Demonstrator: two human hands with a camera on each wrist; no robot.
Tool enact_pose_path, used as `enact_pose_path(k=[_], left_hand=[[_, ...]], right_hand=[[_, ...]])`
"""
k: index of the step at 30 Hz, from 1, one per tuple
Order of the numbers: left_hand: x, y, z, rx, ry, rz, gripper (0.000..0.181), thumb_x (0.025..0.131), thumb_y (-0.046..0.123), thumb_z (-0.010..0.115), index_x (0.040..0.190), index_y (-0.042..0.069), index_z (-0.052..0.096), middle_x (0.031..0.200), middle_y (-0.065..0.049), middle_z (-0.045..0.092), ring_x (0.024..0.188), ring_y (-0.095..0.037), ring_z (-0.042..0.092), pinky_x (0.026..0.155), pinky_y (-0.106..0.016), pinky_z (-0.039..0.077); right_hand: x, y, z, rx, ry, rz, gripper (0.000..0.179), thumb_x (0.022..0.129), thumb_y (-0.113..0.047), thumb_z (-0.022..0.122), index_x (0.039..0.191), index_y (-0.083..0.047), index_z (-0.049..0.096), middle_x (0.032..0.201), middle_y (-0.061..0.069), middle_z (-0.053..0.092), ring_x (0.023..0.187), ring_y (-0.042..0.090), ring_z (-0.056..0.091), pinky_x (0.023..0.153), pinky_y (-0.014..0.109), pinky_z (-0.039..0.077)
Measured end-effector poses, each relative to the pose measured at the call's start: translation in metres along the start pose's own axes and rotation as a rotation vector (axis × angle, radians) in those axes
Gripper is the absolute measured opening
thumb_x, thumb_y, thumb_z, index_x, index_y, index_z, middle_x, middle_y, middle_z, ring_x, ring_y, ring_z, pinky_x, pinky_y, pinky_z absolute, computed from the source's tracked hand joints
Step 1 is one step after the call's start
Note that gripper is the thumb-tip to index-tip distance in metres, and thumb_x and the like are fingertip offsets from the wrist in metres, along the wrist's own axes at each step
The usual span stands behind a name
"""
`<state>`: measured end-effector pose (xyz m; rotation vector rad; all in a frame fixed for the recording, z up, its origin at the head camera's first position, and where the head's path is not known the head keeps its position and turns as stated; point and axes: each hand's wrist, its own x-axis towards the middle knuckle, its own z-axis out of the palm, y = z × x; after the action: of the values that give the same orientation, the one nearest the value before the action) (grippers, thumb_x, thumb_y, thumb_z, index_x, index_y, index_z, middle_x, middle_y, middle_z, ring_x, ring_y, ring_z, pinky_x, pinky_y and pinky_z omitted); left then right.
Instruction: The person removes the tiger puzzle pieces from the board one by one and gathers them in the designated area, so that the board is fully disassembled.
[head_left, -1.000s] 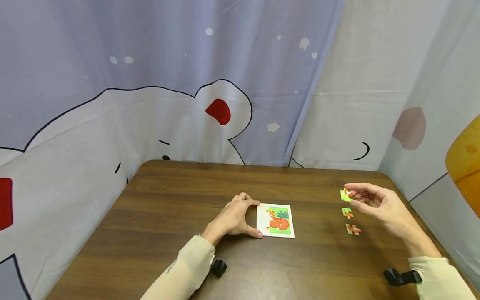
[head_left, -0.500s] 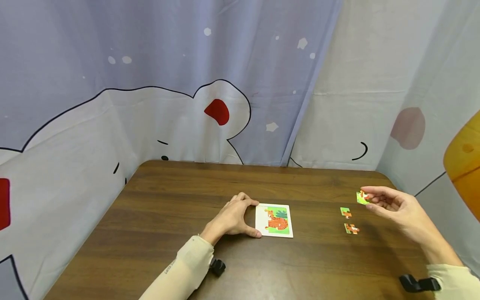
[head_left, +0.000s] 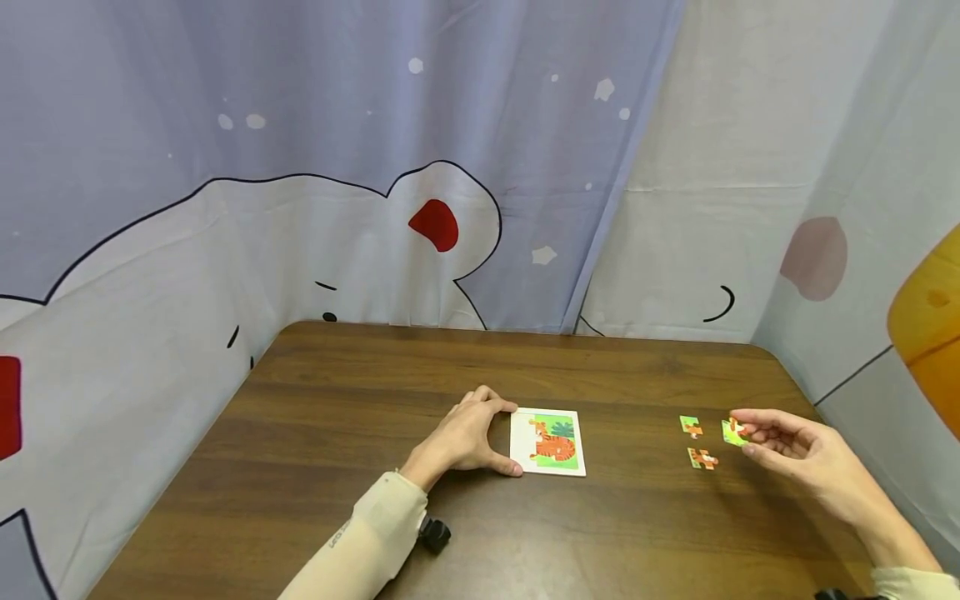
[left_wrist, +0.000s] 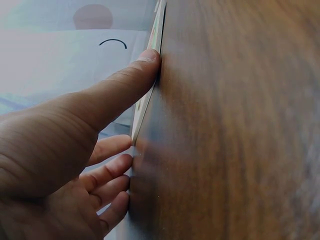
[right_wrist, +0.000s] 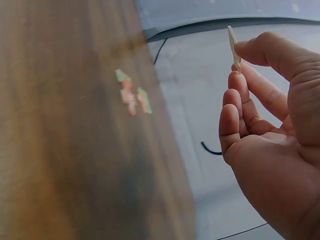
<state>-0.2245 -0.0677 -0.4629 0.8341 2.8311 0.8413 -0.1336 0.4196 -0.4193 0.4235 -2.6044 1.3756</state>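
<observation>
My left hand [head_left: 463, 435] holds a small white-framed jigsaw board [head_left: 521, 442] at its left side, thumb at the near corner and index finger at the far one. In the left wrist view the board [left_wrist: 143, 107] shows edge-on, lying on the table. Its right part bears a tiger picture on green; the left strip is bare white. Off to the right, my right hand [head_left: 806, 454] pinches a green and orange puzzle piece [head_left: 732, 433] between thumb and fingertips. From the right wrist, that piece [right_wrist: 233, 45] appears edge-on, raised above the table.
Two loose puzzle pieces lie on the brown table [head_left: 622, 533] left of my right hand: an upper one [head_left: 690, 427] and a lower one [head_left: 702, 458]. A patterned curtain [head_left: 337, 250] hangs behind the table and along its sides.
My right hand has carried the puzzle piece rightward, away from above the two loose pieces, then nearer to me and lower. The left hand and the board have stayed in place.
</observation>
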Motion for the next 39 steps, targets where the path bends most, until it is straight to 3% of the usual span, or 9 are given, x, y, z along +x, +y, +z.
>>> enact_pose_path(k=[9,22,29,39], left_hand=[[0.0,-0.001,0.0,0.003,-0.003,0.003,0.099,0.069,0.051,0.107,0.152,0.013,0.067,0.139,-0.008,0.06,0.133,-0.031,0.057,0.112,-0.054,0.049],[-0.001,-0.001,0.0,0.004,0.004,0.006,0.098,0.069,0.05,0.108,0.151,0.013,0.068,0.139,-0.008,0.061,0.132,-0.031,0.057,0.112,-0.054,0.049],[-0.001,-0.001,0.0,0.003,0.008,0.007,0.099,0.069,0.05,0.108,0.151,0.013,0.068,0.14,-0.008,0.061,0.134,-0.032,0.056,0.111,-0.054,0.049],[-0.001,0.0,-0.001,-0.004,0.001,0.004,0.099,0.069,0.05,0.108,0.151,0.012,0.067,0.14,-0.009,0.06,0.132,-0.032,0.057,0.113,-0.054,0.049]], right_hand=[[-0.018,0.015,0.011,0.108,-0.068,0.066,0.041,0.104,0.007,0.071,0.144,0.008,0.065,0.113,0.0,0.076,0.099,0.01,0.071,0.081,0.023,0.058],[-0.032,0.034,0.022,0.126,-0.193,0.066,0.038,0.107,0.003,0.069,0.144,0.006,0.066,0.117,0.008,0.078,0.102,0.013,0.072,0.084,0.024,0.06],[-0.036,0.038,0.024,0.106,-0.191,0.083,0.039,0.105,0.001,0.073,0.143,0.004,0.068,0.116,0.007,0.078,0.099,0.013,0.072,0.082,0.024,0.06],[-0.037,0.042,0.03,0.019,-0.195,-0.052,0.037,0.097,0.006,0.08,0.133,-0.002,0.073,0.108,0.004,0.076,0.093,0.013,0.066,0.077,0.026,0.054]])
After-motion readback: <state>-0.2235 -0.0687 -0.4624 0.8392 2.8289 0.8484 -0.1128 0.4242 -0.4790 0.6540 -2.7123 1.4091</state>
